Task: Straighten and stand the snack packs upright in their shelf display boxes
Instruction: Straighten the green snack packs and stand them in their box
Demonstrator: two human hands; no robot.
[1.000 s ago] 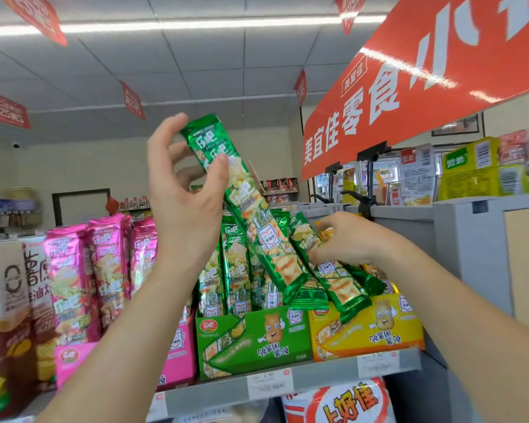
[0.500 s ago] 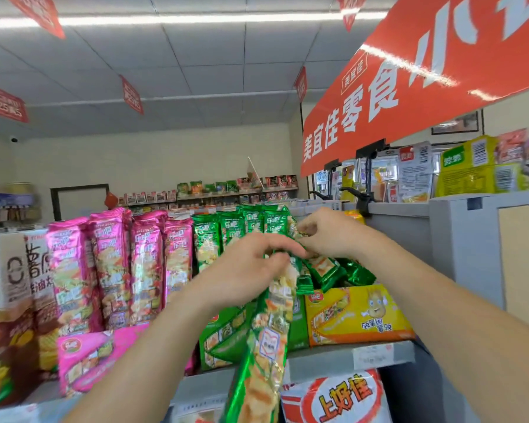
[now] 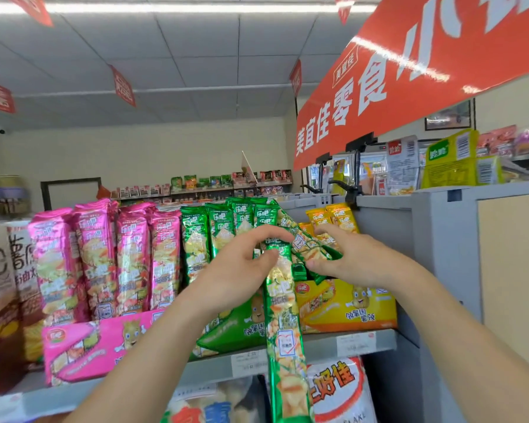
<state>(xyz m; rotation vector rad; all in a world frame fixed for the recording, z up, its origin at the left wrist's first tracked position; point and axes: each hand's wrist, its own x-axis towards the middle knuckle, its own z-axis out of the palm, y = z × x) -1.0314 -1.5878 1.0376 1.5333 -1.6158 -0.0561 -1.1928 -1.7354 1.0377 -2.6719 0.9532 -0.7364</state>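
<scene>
Slippage looms mid-frame: left hand [image 3: 242, 270] pinches dangling pack [image 3: 283, 319] by its tip only; leaning packs [image 3: 313, 250] pinched by right hand [image 3: 359, 259] could topple.

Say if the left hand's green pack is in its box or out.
Out. The left hand pinches the green pack by its top; it hangs in front of the green box.

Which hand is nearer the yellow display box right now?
Right. The right hand grips leaning green packs just above the yellow display box; the left hand, farther left, pinches a hanging green pack.
</scene>
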